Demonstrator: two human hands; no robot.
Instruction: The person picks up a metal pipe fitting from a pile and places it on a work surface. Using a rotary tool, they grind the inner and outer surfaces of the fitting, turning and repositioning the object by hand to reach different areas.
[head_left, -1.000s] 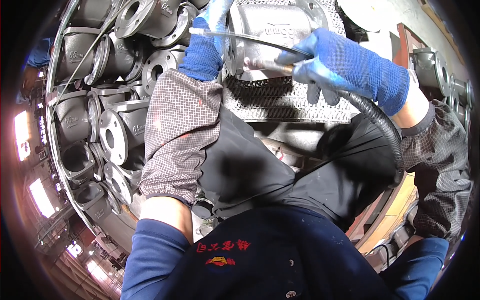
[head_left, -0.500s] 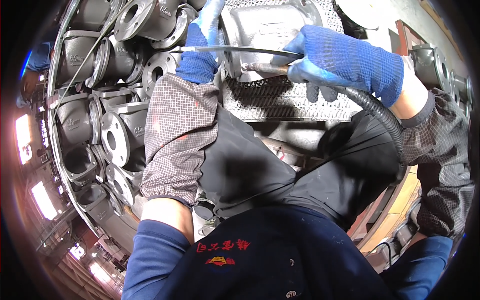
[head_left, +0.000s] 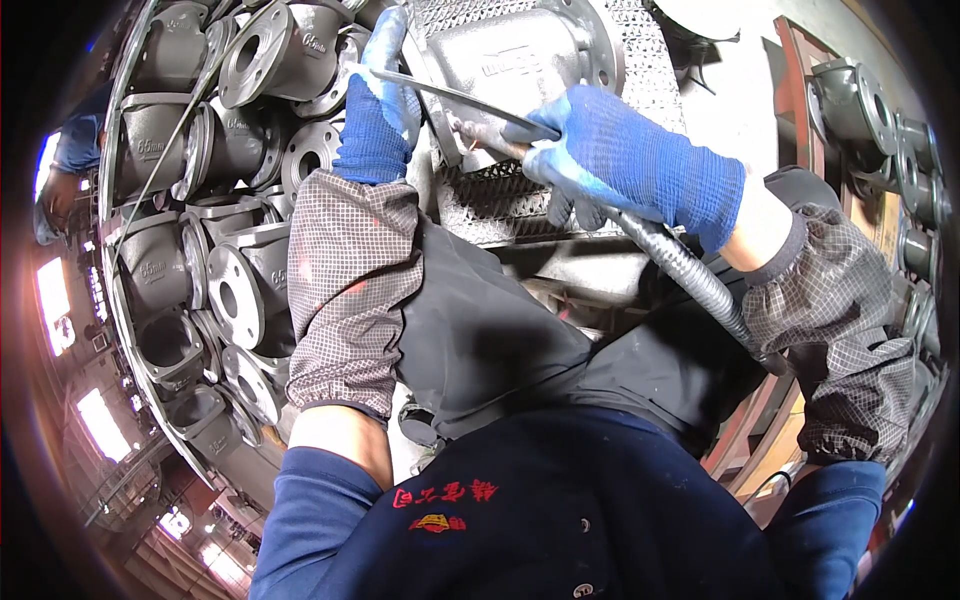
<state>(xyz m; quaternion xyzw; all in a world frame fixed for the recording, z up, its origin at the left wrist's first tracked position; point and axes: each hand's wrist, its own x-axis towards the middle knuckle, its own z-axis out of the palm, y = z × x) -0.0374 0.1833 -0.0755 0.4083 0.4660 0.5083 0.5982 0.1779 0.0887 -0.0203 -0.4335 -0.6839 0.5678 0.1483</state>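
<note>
The right hand (head_left: 640,165) is clenched around a hose-fed tool (head_left: 495,135) whose long axis runs up-left toward the grey valve casting (head_left: 510,50) on the mesh bench (head_left: 500,190) — the left hand (head_left: 378,110), nearer it, grips the casting's edge.

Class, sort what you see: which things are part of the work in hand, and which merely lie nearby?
In use:
left hand steadying the grey casting
right hand gripping the hose-fed tool
mesh bench under the casting

Lying about:
piled flanged castings at left
more castings at right
</note>
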